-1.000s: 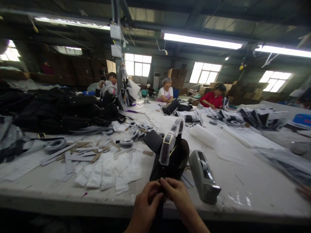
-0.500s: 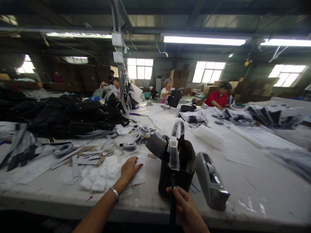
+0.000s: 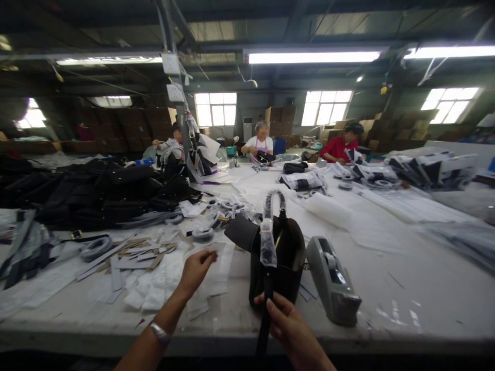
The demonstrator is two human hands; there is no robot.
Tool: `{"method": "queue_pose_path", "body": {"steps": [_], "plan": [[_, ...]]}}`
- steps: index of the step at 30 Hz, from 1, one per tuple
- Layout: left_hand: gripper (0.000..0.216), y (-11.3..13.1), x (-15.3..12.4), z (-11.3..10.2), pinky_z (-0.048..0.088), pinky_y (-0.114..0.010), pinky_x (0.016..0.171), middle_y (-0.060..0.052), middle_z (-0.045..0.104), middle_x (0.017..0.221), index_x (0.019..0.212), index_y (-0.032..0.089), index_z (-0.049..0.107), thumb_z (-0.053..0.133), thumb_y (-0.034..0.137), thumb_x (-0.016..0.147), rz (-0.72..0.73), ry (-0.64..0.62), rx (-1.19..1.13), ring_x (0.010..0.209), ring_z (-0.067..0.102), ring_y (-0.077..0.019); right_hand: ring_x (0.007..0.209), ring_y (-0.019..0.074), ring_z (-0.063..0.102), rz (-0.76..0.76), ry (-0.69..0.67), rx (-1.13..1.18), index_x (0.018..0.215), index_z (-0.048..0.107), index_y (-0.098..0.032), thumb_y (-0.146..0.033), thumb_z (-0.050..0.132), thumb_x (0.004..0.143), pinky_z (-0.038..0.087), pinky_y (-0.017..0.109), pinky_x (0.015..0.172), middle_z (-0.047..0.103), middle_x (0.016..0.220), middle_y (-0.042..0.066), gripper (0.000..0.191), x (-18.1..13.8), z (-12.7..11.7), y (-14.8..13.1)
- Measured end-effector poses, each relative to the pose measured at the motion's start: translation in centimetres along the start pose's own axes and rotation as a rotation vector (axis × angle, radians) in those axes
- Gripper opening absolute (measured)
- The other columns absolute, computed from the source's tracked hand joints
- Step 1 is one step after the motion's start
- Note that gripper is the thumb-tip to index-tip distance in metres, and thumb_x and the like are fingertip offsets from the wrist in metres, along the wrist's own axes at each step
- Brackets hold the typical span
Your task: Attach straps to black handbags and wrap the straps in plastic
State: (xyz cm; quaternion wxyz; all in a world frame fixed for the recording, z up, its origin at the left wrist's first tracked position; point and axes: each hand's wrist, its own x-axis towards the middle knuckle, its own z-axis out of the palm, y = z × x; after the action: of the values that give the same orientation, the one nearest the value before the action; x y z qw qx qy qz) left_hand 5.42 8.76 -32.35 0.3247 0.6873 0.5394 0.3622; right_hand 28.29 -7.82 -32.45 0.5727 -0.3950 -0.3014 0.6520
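A black handbag (image 3: 257, 281) stands upright and open near the table's front edge, its flap folded out to the left. Clear wrap covers its arched handle (image 3: 275, 201) and the buckle piece below. My right hand (image 3: 288, 319) pinches the black strap (image 3: 264, 330) hanging down the bag's front. Left of the bag, my left hand (image 3: 197, 270) is raised a little, thumb and fingertips pressed together; whatever is between them is too small or thin to make out. Beside and beneath it lie a thin translucent sheet (image 3: 222, 268) and white padding pieces (image 3: 154, 288).
A grey tape dispenser (image 3: 332, 283) stands right of the bag. Cardboard strips (image 3: 139, 252) and wrapped strap coils (image 3: 203, 234) lie to the left. Black bags (image 3: 96, 190) are heaped behind them. Foam sheet (image 3: 332, 211) lies beyond the dispenser. Several people sit across the table.
My left hand's spread fingers have closed into a pinch and the hand has lifted slightly. My right hand still grips the strap. The whole view has shifted a little.
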Motion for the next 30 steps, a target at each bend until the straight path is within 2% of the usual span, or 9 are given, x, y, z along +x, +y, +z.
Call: {"method": "queue_pose_path", "body": {"steps": [5,7,10,13,16,20,22,25,30], "plan": [[0.036,2.6,-6.1,0.1,0.055,-0.029,0.07,-0.006,0.076,0.081,0.09,0.015,0.076,0.062,0.047,0.082,-0.051,-0.147,-0.205,0.076,0.069,-0.0215,0.052,0.0032,0.028,-0.003,0.009,-0.009,0.104,0.077,-0.021,-0.045,0.078,0.076,0.018,0.021,0.049,0.068,0.1,0.007,0.037,-0.6,0.8,-0.5],[0.035,3.4,-8.2,0.6,0.054,-0.027,0.067,-0.005,0.075,0.076,0.086,0.015,0.076,0.064,0.047,0.081,-0.069,-0.192,-0.244,0.073,0.068,-0.0207,0.052,0.004,0.03,0.001,0.003,0.008,0.101,0.077,-0.021,-0.043,0.08,0.074,0.02,0.021,0.049,0.067,0.094,0.005,0.035,-0.9,1.3,-0.6],[0.031,4.4,-10.1,1.4,0.052,-0.026,0.067,-0.005,0.074,0.076,0.087,0.015,0.077,0.066,0.044,0.081,-0.07,-0.236,-0.275,0.071,0.067,-0.0196,0.052,0.0056,0.033,-0.009,-0.003,-0.02,0.102,0.077,-0.019,-0.043,0.08,0.074,0.022,0.02,0.05,0.061,0.071,0.0,0.037,-0.8,1.7,-0.5],[0.027,5.3,-10.9,2.1,0.05,-0.026,0.064,-0.004,0.073,0.072,0.084,0.016,0.077,0.067,0.04,0.081,-0.054,-0.263,-0.292,0.066,0.065,-0.0184,0.05,0.0063,0.034,-0.047,0.014,-0.124,0.105,0.076,-0.017,-0.047,0.077,0.075,0.023,0.02,0.049,0.051,0.055,-0.004,0.043,-0.4,1.7,-0.2],[0.027,6.2,-11.0,2.8,0.05,-0.026,0.058,-0.004,0.072,0.068,0.083,0.014,0.076,0.067,0.04,0.081,-0.048,-0.296,-0.328,0.062,0.066,-0.0186,0.05,0.0058,0.035,-0.088,0.06,-0.195,0.099,0.078,-0.016,-0.047,0.078,0.074,0.024,0.02,0.049,0.052,0.055,-0.004,0.04,0.0,1.6,0.2],[0.03,7.0,-10.9,3.3,0.054,-0.028,0.066,-0.006,0.075,0.081,0.092,0.014,0.074,0.062,0.041,0.085,-0.062,-0.264,-0.404,0.077,0.07,-0.022,0.051,0.0055,0.036,-0.113,0.077,-0.19,0.094,0.079,-0.017,-0.046,0.078,0.074,0.026,0.019,0.048,0.052,0.057,-0.004,0.035,0.2,1.8,0.4],[0.029,7.0,-10.9,3.4,0.054,-0.028,0.069,-0.006,0.075,0.084,0.09,0.014,0.074,0.063,0.04,0.084,-0.079,-0.228,-0.43,0.08,0.069,-0.0216,0.051,0.0052,0.036,-0.11,0.077,-0.172,0.097,0.079,-0.018,-0.046,0.078,0.074,0.026,0.018,0.047,0.053,0.058,-0.004,0.036,0.0,1.8,0.4],[0.023,6.3,-11.3,3.3,0.052,-0.026,0.068,-0.005,0.075,0.078,0.084,0.014,0.074,0.071,0.037,0.078,-0.124,-0.188,-0.449,0.075,0.068,-0.0196,0.051,0.0039,0.038,-0.078,0.071,-0.05,0.101,0.078,-0.018,-0.039,0.08,0.074,0.027,0.017,0.046,0.061,0.067,-0.001,0.034,-0.2,1.5,0.4],[0.021,4.2,-12.6,2.7,0.052,-0.026,0.067,-0.004,0.076,0.076,0.079,0.015,0.072,0.079,0.032,0.068,-0.215,-0.156,-0.469,0.073,0.07,-0.02,0.053,0.0018,0.041,-0.051,0.103,0.252,0.091,0.079,-0.017,-0.031,0.085,0.071,0.035,0.013,0.047,0.071,0.093,0.005,0.025,-0.3,0.9,0.9]]}}
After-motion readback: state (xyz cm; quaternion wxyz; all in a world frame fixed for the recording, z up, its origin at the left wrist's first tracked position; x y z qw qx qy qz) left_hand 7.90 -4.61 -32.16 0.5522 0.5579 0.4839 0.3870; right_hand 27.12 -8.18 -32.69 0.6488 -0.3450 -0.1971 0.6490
